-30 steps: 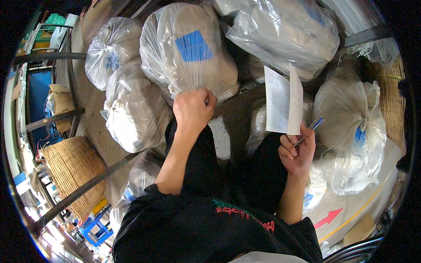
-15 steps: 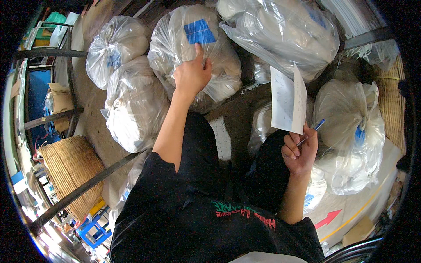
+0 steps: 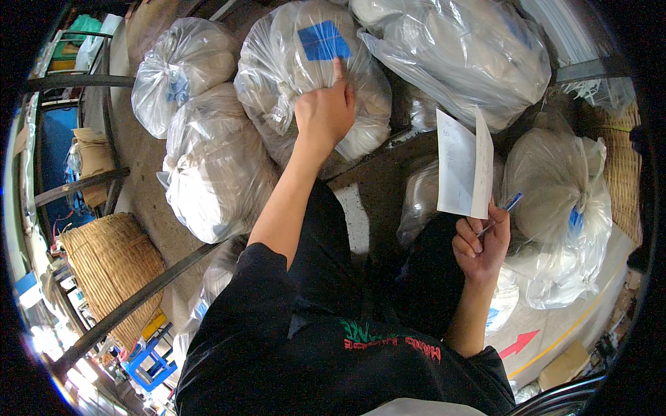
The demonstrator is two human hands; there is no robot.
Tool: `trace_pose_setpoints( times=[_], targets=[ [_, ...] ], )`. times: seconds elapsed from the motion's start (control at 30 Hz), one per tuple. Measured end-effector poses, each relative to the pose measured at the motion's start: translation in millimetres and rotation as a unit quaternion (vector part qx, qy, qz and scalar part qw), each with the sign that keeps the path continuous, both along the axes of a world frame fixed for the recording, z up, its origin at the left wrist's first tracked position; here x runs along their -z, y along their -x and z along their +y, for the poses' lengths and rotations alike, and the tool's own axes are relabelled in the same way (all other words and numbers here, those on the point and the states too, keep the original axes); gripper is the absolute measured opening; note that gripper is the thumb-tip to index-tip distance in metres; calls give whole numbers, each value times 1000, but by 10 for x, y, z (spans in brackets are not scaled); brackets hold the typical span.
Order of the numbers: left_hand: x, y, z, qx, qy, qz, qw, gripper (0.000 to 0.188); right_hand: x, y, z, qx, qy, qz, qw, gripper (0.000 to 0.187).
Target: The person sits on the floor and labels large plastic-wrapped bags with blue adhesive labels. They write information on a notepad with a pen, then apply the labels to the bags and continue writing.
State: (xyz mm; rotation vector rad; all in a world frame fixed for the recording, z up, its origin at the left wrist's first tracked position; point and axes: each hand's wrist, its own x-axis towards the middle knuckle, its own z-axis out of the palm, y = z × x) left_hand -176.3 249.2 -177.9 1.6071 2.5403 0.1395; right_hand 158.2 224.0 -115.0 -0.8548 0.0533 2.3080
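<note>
My left hand (image 3: 325,114) reaches forward with its index finger stretched out and the other fingers curled, holding nothing. The fingertip rests at the lower right of a blue square label (image 3: 324,41) on a clear plastic bag (image 3: 277,76) stuffed with pale contents I cannot make out. On the right, my right hand (image 3: 482,243) is closed around a blue pen (image 3: 510,203) and the lower edge of a folded white paper (image 3: 456,166). The paper stands upright, partly opened, with faint handwriting on its inner side.
More filled clear bags lie around me: two on the left (image 3: 184,73) (image 3: 218,163), a large one (image 3: 458,55) ahead right, and a tied one (image 3: 555,201) at right. Dark metal bars (image 3: 132,308) cross the left side by a wicker basket (image 3: 111,270). A blue stool (image 3: 150,364) stands lower left.
My left fingertip has shifted right along the blue label, from its lower middle to its lower right corner. The view has moved slightly; my right hand keeps the paper and pen.
</note>
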Motion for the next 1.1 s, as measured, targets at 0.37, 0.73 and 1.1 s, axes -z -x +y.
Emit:
trace_pose_setpoints(
  times=[0.37, 0.73, 1.1],
  targets=[
    [17, 241, 60, -64, -88, -104, 989, 37, 5, 29, 17, 8, 8, -2, 1000, 21],
    [508, 1490, 971, 6, -163, 38, 986, 81, -13, 33, 36, 2, 3, 7, 1000, 18],
    [317, 1646, 1043, 40, -201, -31, 978, 42, -8, 38, 28, 5, 7, 1, 1000, 18]
  ],
)
